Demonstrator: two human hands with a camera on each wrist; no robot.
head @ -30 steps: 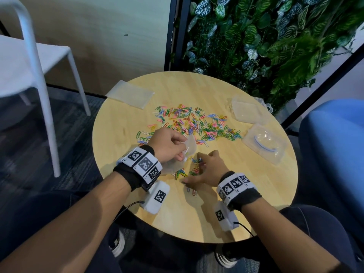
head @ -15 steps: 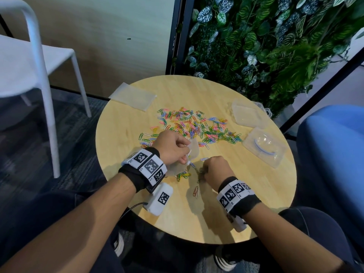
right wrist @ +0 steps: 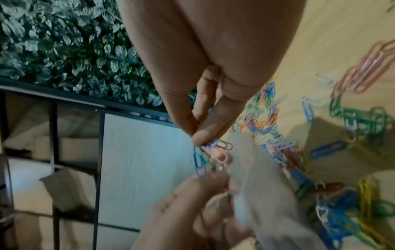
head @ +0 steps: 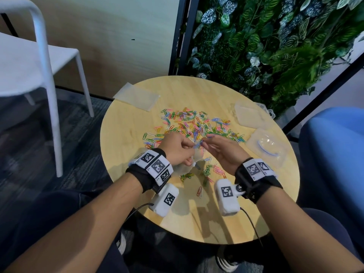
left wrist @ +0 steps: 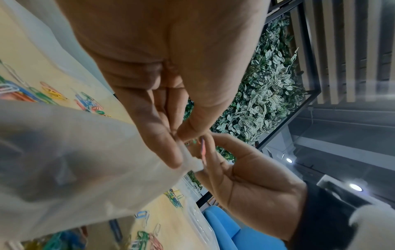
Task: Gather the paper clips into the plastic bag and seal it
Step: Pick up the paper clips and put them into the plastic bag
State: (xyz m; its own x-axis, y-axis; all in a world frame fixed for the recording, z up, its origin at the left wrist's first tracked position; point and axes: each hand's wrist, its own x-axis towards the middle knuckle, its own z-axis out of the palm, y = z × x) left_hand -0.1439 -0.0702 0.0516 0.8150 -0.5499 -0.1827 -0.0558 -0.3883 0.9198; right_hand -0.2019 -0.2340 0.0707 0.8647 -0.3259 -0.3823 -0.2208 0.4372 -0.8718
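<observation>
Frosted plastic fills the near left of my left-wrist view: the plastic bag (left wrist: 74, 160), its mouth corner pinched between my left hand's (head: 177, 149) thumb and curled fingers (left wrist: 162, 135). From the head view most of that bag is hidden beneath the hand, only a pale fold showing below my knuckles, above the round wooden table (head: 126, 131). Whether the mouth gapes or lies flat I cannot tell; the right-wrist view shows it only as a blur.

Far left on the table lies a flat spare bag (head: 136, 96), its far corner hanging past the rim. Behind it a white chair (head: 39, 62) is cut off by the frame.

Toward the middle, loose paper clips (head: 197, 125) spread in a colourful band across the far half of the table, with smaller clusters (head: 208, 170) near my wrists, partly covered by my hands.

Just right of the bag's mouth, my right hand (head: 222, 152) pinches a small bunch of clips (right wrist: 206, 152), blue, pink and green, between thumb and fingertips (right wrist: 202, 135), dangling beside the left hand's fingers. Their count is unclear.

Farther right sit two clear plastic pieces: one (head: 250, 115) at the far edge, hard to make out, and another bag (head: 267, 147) holding something blue, near a blue seat (head: 334, 154).
</observation>
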